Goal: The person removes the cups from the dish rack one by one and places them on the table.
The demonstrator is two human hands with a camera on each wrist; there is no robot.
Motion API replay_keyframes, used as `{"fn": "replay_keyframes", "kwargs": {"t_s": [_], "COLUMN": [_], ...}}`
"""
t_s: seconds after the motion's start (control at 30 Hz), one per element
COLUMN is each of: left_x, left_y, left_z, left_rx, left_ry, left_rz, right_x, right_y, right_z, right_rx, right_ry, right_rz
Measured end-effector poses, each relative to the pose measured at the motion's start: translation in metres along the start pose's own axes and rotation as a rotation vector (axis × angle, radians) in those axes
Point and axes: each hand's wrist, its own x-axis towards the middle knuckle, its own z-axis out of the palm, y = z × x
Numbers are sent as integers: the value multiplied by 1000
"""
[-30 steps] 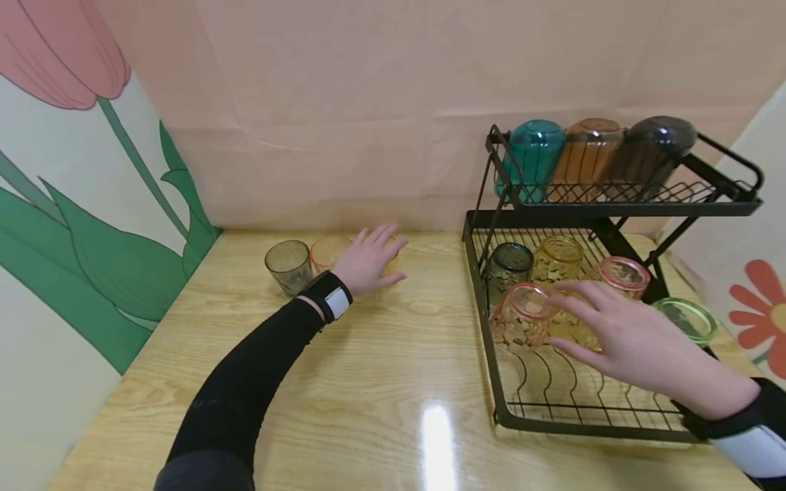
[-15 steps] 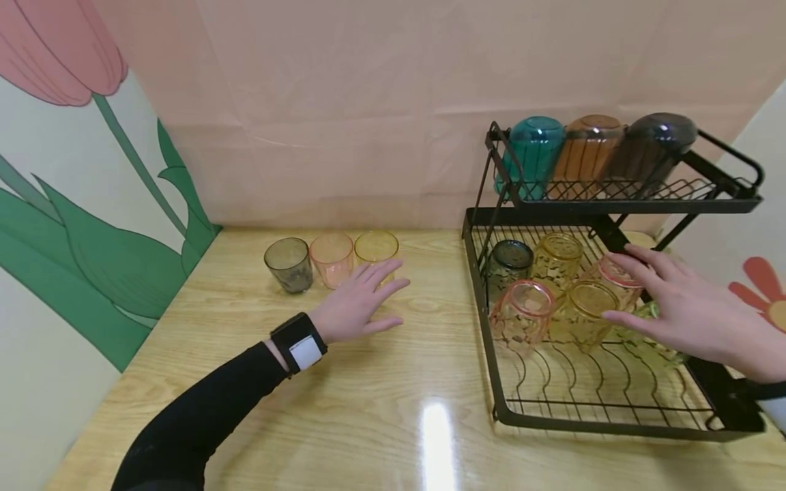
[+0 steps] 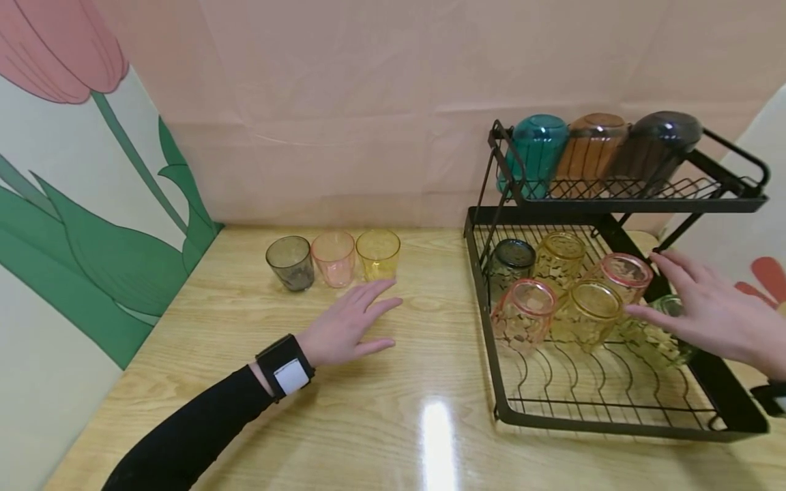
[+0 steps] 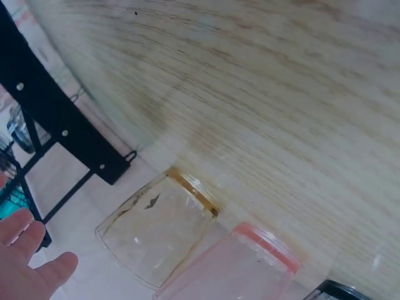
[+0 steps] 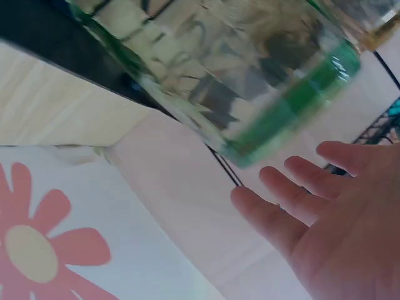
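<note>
Long black left sleeve [image 3: 190, 429], black wrist straps [image 3: 274, 353], white rectangular patch [image 3: 291, 377]; bare hands [image 3: 344, 326]

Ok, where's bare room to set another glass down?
Bare wooden tabletop lies between the transparent yellow tumbler, the left hand and the black wire rack. The rack's lower tier is bare along its front rim. It's crowded behind that, with six coloured translucent glasses, the green one nearest the right hand.
</note>
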Motion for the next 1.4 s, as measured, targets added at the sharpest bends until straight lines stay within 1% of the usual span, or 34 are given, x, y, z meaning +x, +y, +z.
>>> {"fn": "replay_keyframes", "kwargs": {"t_s": [0.13,0.27,0.37,0.5,0.57,0.77,0.93,1.07,1.3,1.4], "left_x": [-2,-3,-5,-6,-7,-10,-13,-14,-16,-17], "left_y": [1,0,0,1,1,1,2,2,3,2], "left_z": [-1,-2,-3,-2,-2,-1,-1,-1,-2,-2], "left_rx": [-5,-12,-18,-23,-27,-36,-33,-32,-44,-46], "left_ry": [3,6,9,17,22,32,8,-3,-12,-14], "left_rz": [-3,-6,-12,-24,-31,-52,-76,-83,-104,-113], "right_x": [-4,-7,-8,-10,-12,-14,-16,-15,-11,-9], "right_y": [5,7,8,8,7,4,3,1,0,2], "right_z": [11,17,20,25,28,29,29,29,31,28], "right_rx": [13,29,34,9,-9,-58,-68,-97,-128,-123], "right_ry": [-36,-87,-102,-68,-50,-32,-15,-2,68,112], "right_rz": [28,65,51,-4,-15,-1,-7,-12,-62,-109]}}
